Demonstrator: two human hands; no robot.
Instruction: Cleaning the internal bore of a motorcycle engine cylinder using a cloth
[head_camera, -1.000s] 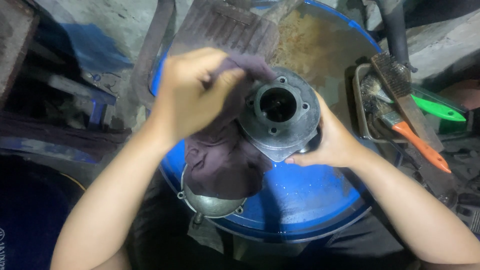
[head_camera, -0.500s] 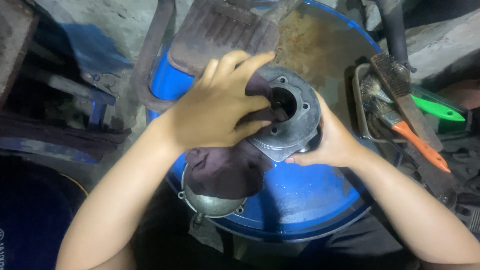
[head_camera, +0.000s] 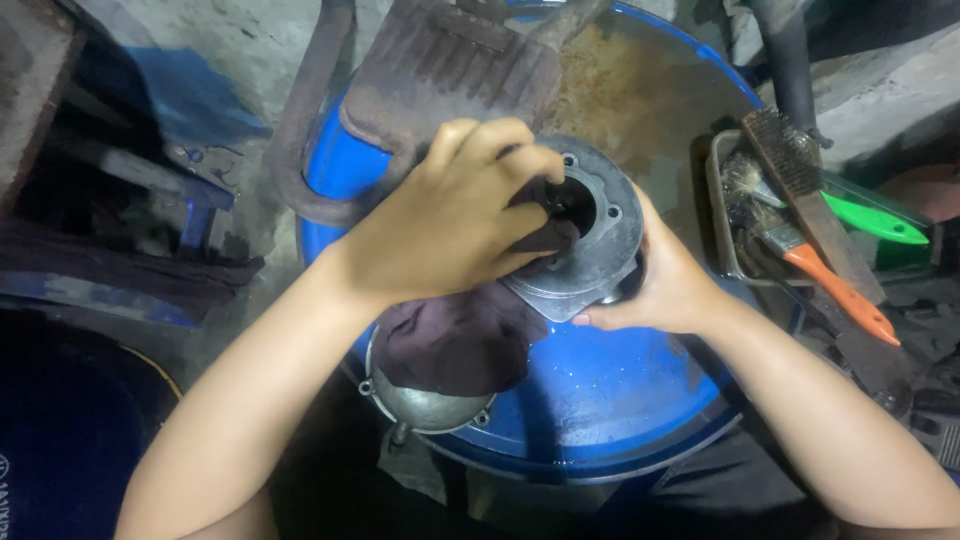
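Left hand (head_camera: 450, 225) is clenched on a dark rag (head_camera: 455, 335), fingers pushing a wad of it into the bore of the grey metal cylinder part (head_camera: 585, 235). Right hand (head_camera: 665, 285) cups the cylinder's outer side from the right, gripping it steady. The cylinder sits tilted on the blue drum top (head_camera: 600, 390), near its centre, flange face up, bolt holes visible around the bore.

Progress, my read: wiping of the bore is in hand. The flange face looks dull grey and fairly clean; inside the bore I can't tell, as the rag and fingers cover most of it. The outer fins are hidden by the right hand. The rest of the rag hangs down over a round metal cover (head_camera: 425, 400) at the drum's near edge; that cover looks untouched.

Surface: the drum lid serves as tabletop, wet or oily sheen on the near half, rust patch on the far half. A rusty finned casting (head_camera: 450, 60) rests at the far edge.

Room: rough concrete floor, dim. A tray on the right holds a wire brush (head_camera: 810, 200), an orange-handled brush (head_camera: 830, 285) and a green-handled tool (head_camera: 875, 220).
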